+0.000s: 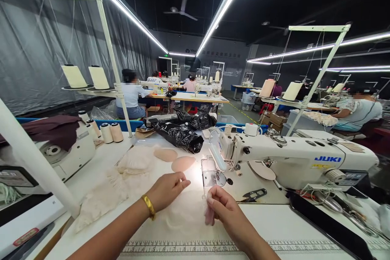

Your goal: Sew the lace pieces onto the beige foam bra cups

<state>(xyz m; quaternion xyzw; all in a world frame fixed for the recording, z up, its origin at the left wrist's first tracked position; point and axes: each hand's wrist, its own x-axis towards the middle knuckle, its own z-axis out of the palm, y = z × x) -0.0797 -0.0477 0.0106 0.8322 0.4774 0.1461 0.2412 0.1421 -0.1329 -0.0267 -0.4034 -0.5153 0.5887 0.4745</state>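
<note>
My left hand (167,190), with a gold bangle on the wrist, rests on the white table with its fingers curled and pinched together over pale sheer fabric (183,217). My right hand (222,207) is closed in a pinch on a small pale pink piece of fabric (209,216), just in front of the needle plate. A white JUKI sewing machine (292,156) stands right of the hands. Two beige bra cups (182,163) lie beyond my left hand, next to a heap of cream lace fabric (134,162).
A black plastic bag (179,132) lies at the back of the table. Thread cones (111,132) stand at the left by another machine (61,150). Black thread snips (254,195) lie near the needle. A printed ruler (183,248) runs along the front edge. Other people sit sewing beyond.
</note>
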